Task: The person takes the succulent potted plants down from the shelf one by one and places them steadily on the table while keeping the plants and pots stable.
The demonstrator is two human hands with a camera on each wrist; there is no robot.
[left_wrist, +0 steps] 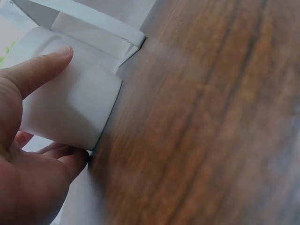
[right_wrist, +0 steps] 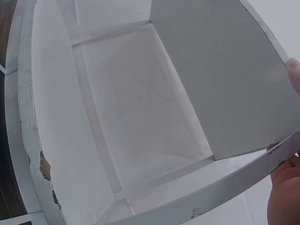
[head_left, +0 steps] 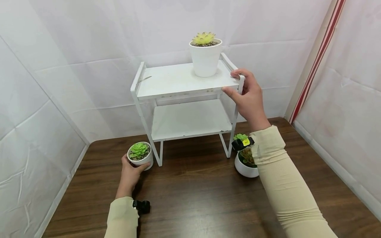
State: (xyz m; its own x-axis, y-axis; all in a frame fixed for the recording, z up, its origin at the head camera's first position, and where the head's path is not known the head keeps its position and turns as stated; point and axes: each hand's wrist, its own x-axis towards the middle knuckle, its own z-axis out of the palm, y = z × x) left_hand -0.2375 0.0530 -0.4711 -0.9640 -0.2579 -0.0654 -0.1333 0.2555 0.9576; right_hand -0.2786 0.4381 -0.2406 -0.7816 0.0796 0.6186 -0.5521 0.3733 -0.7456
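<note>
On the left of the table, my left hand (head_left: 130,176) holds a small white pot with a green succulent (head_left: 139,151), thumb on the near side and fingers round the other. The left wrist view shows the pot's base (left_wrist: 110,105) at the wooden surface, beside a shelf leg. My right hand (head_left: 251,96) grips the upper right corner of a white two-tier shelf (head_left: 190,120), with the thumb at the top board's front edge and fingers over the side rail. A taller white pot with a yellow-green succulent (head_left: 206,59) stands on the top board, right of centre.
Right of the shelf, a low white bowl of succulents (head_left: 246,169) sits on the dark wooden table (head_left: 190,198), partly hidden by my right wrist and sleeve. White cloth walls (head_left: 98,82) enclose the back and sides. A red-striped strip (head_left: 315,66) runs down the right corner.
</note>
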